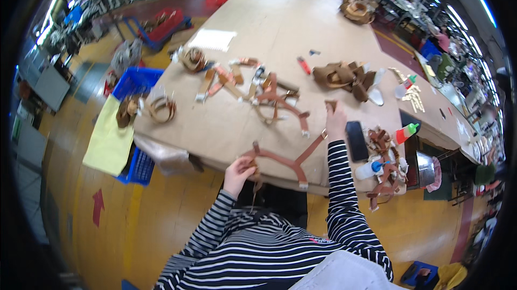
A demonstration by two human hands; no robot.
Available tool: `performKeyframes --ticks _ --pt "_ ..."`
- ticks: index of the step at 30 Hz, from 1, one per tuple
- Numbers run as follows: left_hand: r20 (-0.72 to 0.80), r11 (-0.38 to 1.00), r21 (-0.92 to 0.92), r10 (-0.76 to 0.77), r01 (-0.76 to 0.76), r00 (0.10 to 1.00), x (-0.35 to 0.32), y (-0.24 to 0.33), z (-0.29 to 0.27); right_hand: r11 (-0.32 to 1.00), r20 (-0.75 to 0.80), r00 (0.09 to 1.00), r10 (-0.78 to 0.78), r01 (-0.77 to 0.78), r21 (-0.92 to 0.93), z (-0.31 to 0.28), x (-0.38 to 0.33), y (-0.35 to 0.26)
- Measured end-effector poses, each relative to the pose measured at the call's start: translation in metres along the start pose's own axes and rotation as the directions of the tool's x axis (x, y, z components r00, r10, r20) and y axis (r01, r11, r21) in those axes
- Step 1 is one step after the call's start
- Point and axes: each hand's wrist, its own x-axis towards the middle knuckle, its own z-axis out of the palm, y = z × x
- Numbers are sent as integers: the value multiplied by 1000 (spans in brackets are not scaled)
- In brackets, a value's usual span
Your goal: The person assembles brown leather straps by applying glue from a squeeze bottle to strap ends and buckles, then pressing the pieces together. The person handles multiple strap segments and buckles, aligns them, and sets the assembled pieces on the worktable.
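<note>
A brown leather strap harness (297, 165) with branching arms stretches between my hands over the table's near edge. My left hand (237, 175) is closed in a pinch on a strap at its left side, and a thin strap end hangs below the fingers. Farther forward and to the right, my right hand (336, 122) is closed on a brown strap end (331, 105). A metal buckle (324, 134) on the harness lies beside the right wrist. Just beyond the harness is a pile of similar brown straps (277, 99). A dark phone (356, 141) lies right of my right forearm.
Brown strap bundles (344, 79) lie on the paper-covered table (280, 26). At right are a blue-capped bottle (368, 170), a green-capped red bottle (405, 133) and more straps (383, 147). A red-handled tool (304, 65) lies farther off. A blue crate (141, 166) stands left.
</note>
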Motion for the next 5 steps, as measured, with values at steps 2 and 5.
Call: performKeyframes --ticks 2,5 --pt "44 997 45 61 -63 997 1 -10 13 893 162 987 -14 -60 446 -17 -24 -22" --pt "58 959 282 6 -22 998 11 -25 10 660 588 808 34 -460 594 -34 -95 -56"
